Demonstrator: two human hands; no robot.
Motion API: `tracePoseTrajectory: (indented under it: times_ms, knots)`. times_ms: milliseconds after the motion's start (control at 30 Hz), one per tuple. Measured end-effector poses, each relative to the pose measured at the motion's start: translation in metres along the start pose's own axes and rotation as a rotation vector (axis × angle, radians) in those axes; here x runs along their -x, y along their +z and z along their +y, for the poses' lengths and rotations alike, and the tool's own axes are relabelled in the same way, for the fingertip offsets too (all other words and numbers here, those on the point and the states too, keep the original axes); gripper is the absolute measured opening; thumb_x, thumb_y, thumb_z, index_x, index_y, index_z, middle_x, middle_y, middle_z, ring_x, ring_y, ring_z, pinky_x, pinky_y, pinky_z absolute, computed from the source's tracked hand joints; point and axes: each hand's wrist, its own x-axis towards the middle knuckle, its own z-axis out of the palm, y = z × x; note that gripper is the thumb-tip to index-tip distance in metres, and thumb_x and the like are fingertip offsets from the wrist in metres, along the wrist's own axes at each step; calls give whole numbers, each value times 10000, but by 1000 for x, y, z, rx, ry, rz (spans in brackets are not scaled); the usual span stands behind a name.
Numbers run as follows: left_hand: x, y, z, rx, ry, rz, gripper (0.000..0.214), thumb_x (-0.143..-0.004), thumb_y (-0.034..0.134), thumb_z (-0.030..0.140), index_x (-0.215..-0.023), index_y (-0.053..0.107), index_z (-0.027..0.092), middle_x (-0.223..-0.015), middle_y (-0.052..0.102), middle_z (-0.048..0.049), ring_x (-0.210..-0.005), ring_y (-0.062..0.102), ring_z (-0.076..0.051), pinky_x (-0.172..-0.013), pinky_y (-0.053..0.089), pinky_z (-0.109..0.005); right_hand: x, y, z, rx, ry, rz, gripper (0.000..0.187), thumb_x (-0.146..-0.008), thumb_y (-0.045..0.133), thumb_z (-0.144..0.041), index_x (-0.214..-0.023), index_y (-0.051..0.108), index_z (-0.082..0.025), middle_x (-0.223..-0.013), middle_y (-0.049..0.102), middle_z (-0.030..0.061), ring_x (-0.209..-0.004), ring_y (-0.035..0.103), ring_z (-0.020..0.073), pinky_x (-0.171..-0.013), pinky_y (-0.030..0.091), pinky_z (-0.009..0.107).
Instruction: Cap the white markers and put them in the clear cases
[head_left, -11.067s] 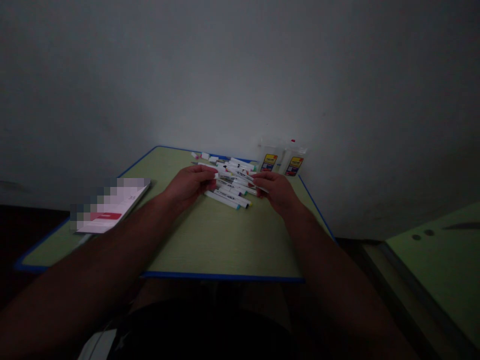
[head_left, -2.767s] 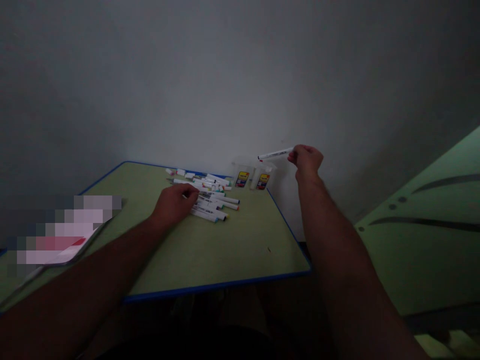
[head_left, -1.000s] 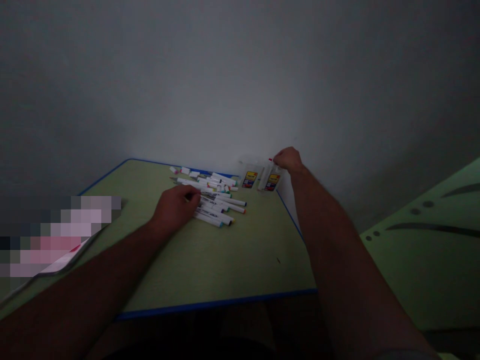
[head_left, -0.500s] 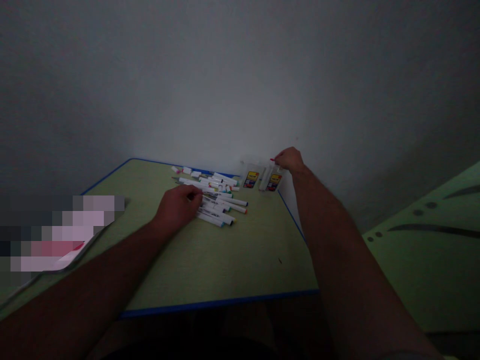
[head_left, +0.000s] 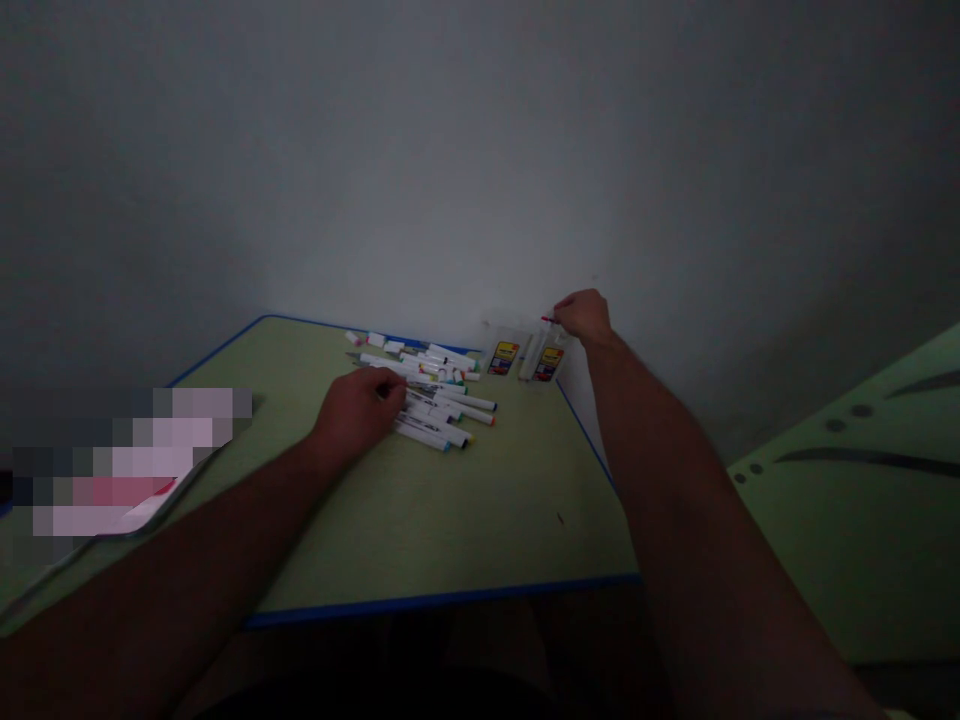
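A heap of white marker pens (head_left: 439,400) with coloured caps lies at the far side of a green desk (head_left: 420,510) with a blue edge. My left hand (head_left: 358,410) rests on the left end of the heap, fingers curled over pens. Two clear plastic cups (head_left: 525,355) with yellow labels stand at the far right corner. My right hand (head_left: 585,315) is at the rim of the right cup, pinching the red-tipped end of a white marker (head_left: 534,350) that stands in that cup.
Loose white caps (head_left: 375,340) lie by the wall behind the heap. A booklet (head_left: 127,470) lies at the desk's left edge. A second green desk (head_left: 855,500) stands to the right, across a narrow gap. A grey wall closes the far side.
My right hand brought a marker from above the cups down into the right cup and stays at its rim. My left hand has stayed on the heap.
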Motion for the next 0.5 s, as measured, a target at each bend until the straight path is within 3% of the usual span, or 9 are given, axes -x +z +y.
tracePoseTrajectory:
  times_ms: [100,300,500]
  knots:
    - [-1,0,-1,-18,15,8,225,-840,576,307,-873,783,226,-955,783,-92,-842,704,-261,-860,531,-413,12,-10,-14,-18,74,12,179,-740,686,-90,-868,811,-97,-895,774,141,-879,719,260,-884,567,417]
    - [-4,-1,-3,-5,5,49,219,-825,584,289,-878,790,238,-938,781,-92,-882,709,-277,-880,536,-425,56,-19,-38,-169,61,111,176,-807,651,-161,-899,798,-128,-898,777,116,-878,727,245,-877,556,383]
    - [-13,-12,-12,-10,-101,139,217,-798,611,271,-913,794,253,-921,789,-63,-879,714,-263,-896,538,-385,114,-8,-57,-408,84,12,130,-779,679,-208,-841,785,-165,-826,774,64,-770,714,197,-806,553,335]
